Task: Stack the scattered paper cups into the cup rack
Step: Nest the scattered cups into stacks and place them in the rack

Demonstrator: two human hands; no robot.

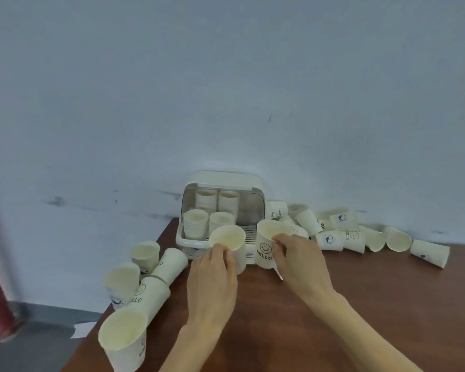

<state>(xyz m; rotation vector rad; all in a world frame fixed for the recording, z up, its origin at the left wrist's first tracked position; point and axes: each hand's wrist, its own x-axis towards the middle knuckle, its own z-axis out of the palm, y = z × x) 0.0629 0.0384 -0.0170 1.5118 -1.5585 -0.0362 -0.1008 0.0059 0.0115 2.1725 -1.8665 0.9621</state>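
paper cups lie scattered both sides of the cup rack (188, 238) on the brown table (360, 304). i see the left hand (212, 280) gripping a plain cup (230, 244), the right hand (301, 259) gripping a hello cup (265, 244), both just in front of the rack. four stacks (196, 224) sit inside.

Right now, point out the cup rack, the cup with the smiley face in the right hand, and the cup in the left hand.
cup rack (253, 181): head view, on its white top lid.
smiley cup (265, 251): head view, on its printed side wall.
left-hand cup (227, 237): head view, inside its open mouth.
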